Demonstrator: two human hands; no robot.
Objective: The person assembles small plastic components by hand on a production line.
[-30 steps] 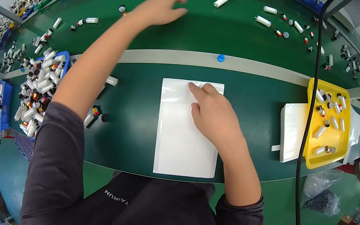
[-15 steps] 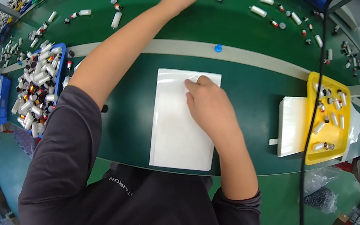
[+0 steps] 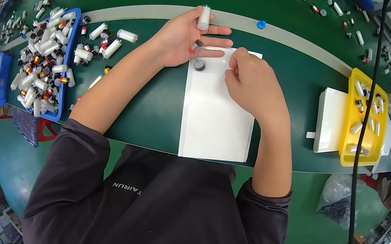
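Holds the left hand [image 3: 176,40] palm up with the fingers spread, bearing a white cylinder [image 3: 204,18] beside the thumb, with a red-and-black piece [image 3: 198,43] near the palm and a dark cap [image 3: 199,64] just nearer, over the far left of a white packet [image 3: 217,120]. Curls the fingers of the right hand [image 3: 257,83] at the packet's far right part, too hidden to tell whether gripping anything. Has a full blue tray [image 3: 60,101] well to the left and a yellow tray [image 3: 372,142] well to the right.

Left fingers [image 3: 216,41] spread, touching white bottle [image 3: 203,19], right fingers [image 3: 239,56] curled over white bag [image 3: 219,118]
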